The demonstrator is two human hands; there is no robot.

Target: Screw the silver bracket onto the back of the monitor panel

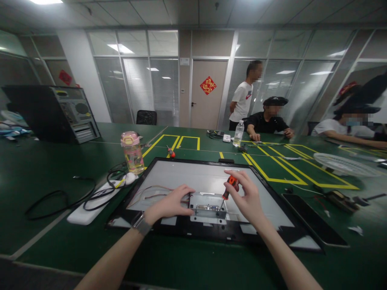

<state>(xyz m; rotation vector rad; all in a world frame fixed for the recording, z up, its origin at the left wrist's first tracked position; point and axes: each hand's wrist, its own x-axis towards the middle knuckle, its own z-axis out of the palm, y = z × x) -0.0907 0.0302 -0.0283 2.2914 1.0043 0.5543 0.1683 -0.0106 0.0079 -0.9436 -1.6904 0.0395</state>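
Note:
A flat display panel [187,173] with a black frame lies back side up on the green table. On its lower middle sits a metal bracket [208,219] with a row of connector ports. My left hand [171,205] grips the left edge of this bracket between thumb and fingers. In my right hand [249,193] is a screwdriver [231,182] with an orange and black handle, pinched between fingers and thumb. The screwdriver is tilted, its shaft pointing down to the right end of the port row. Thin wires [145,193] run over the panel from under my left hand.
Left of the panel are a white power strip [90,207], black cables [60,197] and a drink bottle [133,153]. A computer case [51,112] stands at far left. A second screwdriver [171,152] lies behind the panel. A dark slab [314,219] lies right. Several people are across the table.

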